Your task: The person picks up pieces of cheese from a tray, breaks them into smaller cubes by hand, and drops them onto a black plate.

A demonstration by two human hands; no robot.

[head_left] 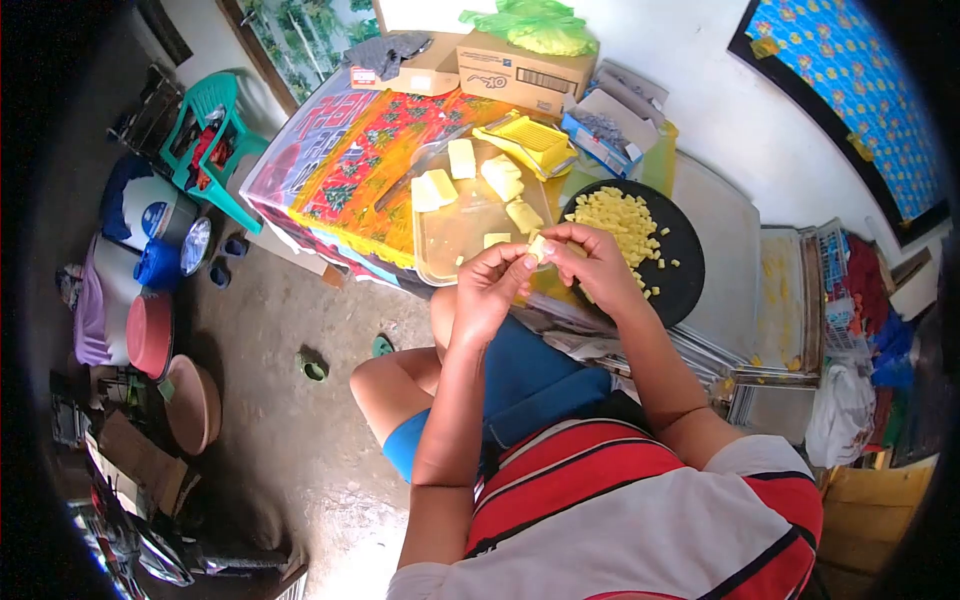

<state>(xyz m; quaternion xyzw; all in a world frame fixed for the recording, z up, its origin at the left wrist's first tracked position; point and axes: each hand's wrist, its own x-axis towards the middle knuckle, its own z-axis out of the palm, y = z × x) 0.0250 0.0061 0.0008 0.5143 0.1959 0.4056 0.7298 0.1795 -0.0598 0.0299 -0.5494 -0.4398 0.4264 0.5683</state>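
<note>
My left hand (495, 285) and my right hand (600, 268) meet in front of me, fingertips pinched together on a small pale yellow piece (538, 248). Just beyond them is a clear shallow tray (450, 255) holding several larger yellow blocks, among them a split one (433, 190) and an upright one (462, 159). Close by my right hand, a round black tray (685, 285) bears a heap of small yellow cubes (615, 220). A yellow ridged plastic tool (535, 142) rests at the clear tray's far edge.
A patterned cloth (340, 170) covers the table. Cardboard boxes (525, 72) stand at its back, a green plastic bag (535, 25) on top. Flat metal trays (715, 250) are stacked to the right. On the left are a green chair (222, 110) and basins (190, 405).
</note>
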